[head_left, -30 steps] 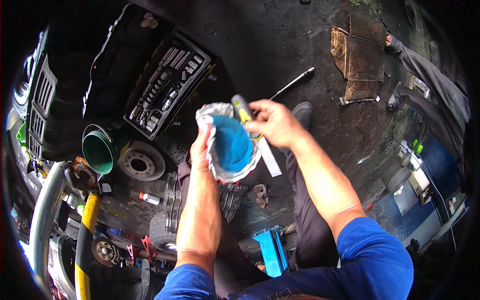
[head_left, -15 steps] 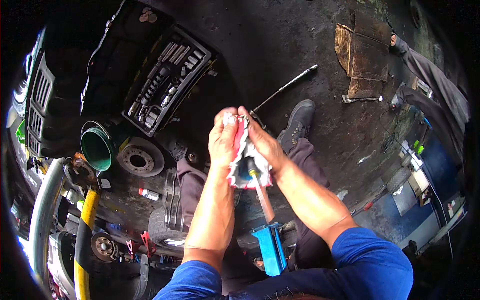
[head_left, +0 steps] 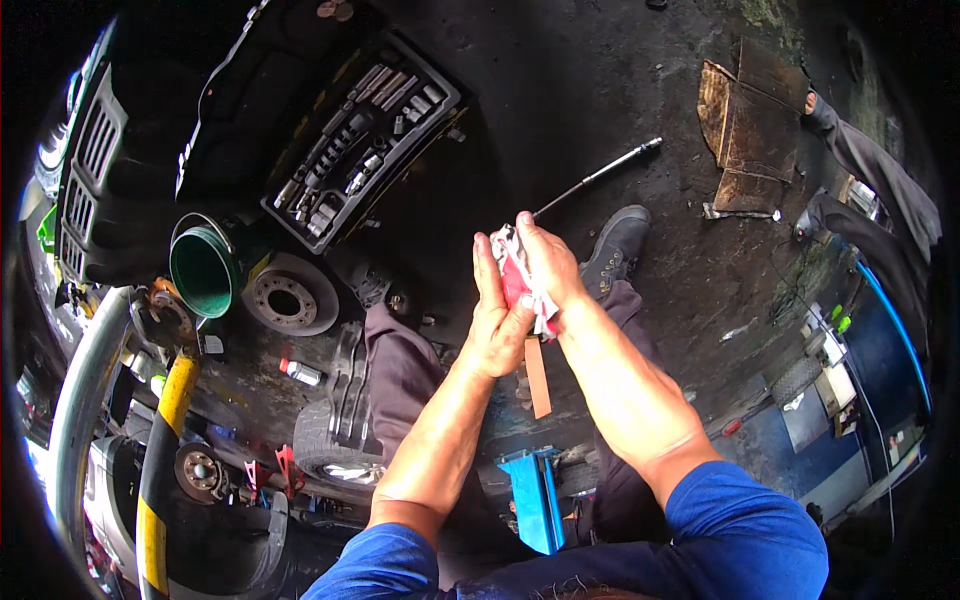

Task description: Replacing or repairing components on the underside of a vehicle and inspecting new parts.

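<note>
two hands, my left hand (head_left: 497,318) and right hand (head_left: 548,262), press shut around a red-white rag (head_left: 516,277); far left, a socket case (head_left: 362,135) holds sockets.

Left hand (head_left: 497,318) and right hand (head_left: 545,262) press a red-and-white rag (head_left: 518,282) between the palms; a wooden handle (head_left: 537,376) hangs just below the grip.

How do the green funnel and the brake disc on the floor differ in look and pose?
The funnel is green, deep and hollow, tipped so its open mouth faces the camera; the brake disc is grey metal, flat, lying face up with a ring of bolt holes round its hub. The funnel's rim is thin, the disc's face broad. Both are round, lie close together at the person's left, and neither hand touches them.
</note>
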